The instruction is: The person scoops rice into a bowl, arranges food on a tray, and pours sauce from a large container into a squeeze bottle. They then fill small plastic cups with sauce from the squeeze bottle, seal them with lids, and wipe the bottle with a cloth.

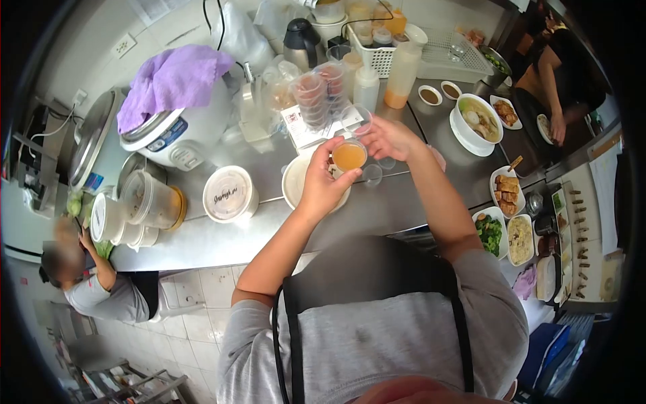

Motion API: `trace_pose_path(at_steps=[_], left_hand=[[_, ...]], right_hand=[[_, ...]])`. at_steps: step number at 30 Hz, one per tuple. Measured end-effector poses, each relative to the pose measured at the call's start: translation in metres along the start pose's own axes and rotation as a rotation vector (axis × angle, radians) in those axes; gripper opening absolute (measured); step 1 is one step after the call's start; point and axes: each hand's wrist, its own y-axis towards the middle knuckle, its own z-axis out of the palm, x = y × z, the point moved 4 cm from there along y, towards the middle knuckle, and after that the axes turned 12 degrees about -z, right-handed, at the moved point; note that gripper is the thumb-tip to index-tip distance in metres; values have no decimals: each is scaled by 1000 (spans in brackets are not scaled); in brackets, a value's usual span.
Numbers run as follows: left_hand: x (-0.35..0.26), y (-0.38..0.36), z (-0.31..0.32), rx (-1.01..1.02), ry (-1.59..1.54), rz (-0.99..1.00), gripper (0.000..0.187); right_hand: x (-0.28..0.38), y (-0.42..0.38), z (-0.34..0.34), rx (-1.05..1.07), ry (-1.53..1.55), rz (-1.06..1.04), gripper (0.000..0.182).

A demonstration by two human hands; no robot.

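My left hand (323,178) is closed around a small clear sauce cup (350,156) that holds orange liquid. Just beyond it, my right hand (390,139) has its fingers bent at a thin, clear round lid (356,119), pinched near its edge. Below the cup, a white round bowl (293,185) is partly hidden by my left hand and forearm. Beside my hands, small clear plastic pieces (372,176), like lids or cups, lie on the steel counter. Stacks of clear cups (311,101) with reddish contents stand behind on a white printed box (296,128).
A lidded white tub (230,194) with writing stands left, near a rice cooker (175,138) under a purple towel (171,84). Bottles (404,74) stand at the back. A soup bowl (476,124) and food dishes (506,192) are right. Other people are at far left and upper right.
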Motion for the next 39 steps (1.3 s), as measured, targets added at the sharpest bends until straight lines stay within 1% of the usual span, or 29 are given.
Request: trace_pose_path(at_steps=[2,3,5,8,9,11,18,21,23,24,25,27,30,31,32,35,37,39], left_hand=[[-2,-7,-6,-55,163,49,57],[-4,-10,-9,-82,246,74,58],[0,-15,-16,-113,272,72,58],[-3,-22,-26,-140,350,56,59],[-3,-24,-28,-141,382,47,59],[1,-27,-32,-160,340,21,59],[6,-30,-42,-160,338,-25,60],[4,-29,-41,-76,166,-49,59],[2,-20,-43,-86,-28,-275,54],[5,-15,-44,-90,-125,-389,55],[10,-6,-45,-68,-98,-477,55],[22,13,-46,-19,-46,-653,64],[31,38,-51,-136,265,-570,65],[37,46,-52,-143,317,-473,65],[41,51,-52,-133,326,-482,65],[55,56,-50,-99,370,-502,64],[66,55,-49,-74,416,-495,63],[61,51,-44,-55,434,-515,62]], right_hand=[[4,2,35,186,48,122,56],[4,1,44,254,41,155,56],[4,-2,60,392,23,221,55],[8,-9,79,395,-98,97,54],[6,-8,82,388,-138,96,53],[3,-7,88,372,-215,87,51],[1,-6,100,226,-369,37,45],[-11,0,98,160,-413,-13,45],[-15,1,100,87,-418,-42,45],[-15,1,101,39,-431,-56,45],[-12,1,103,-10,-444,-70,45],[-9,3,105,-88,-482,-120,45],[-3,8,104,-160,-535,-211,45],[-2,9,104,-175,-537,-225,45],[-1,9,104,-191,-539,-238,45],[-9,7,104,-268,-409,-227,45],[-20,6,99,-219,-333,-105,45],[-25,6,95,-193,-307,-17,47]])
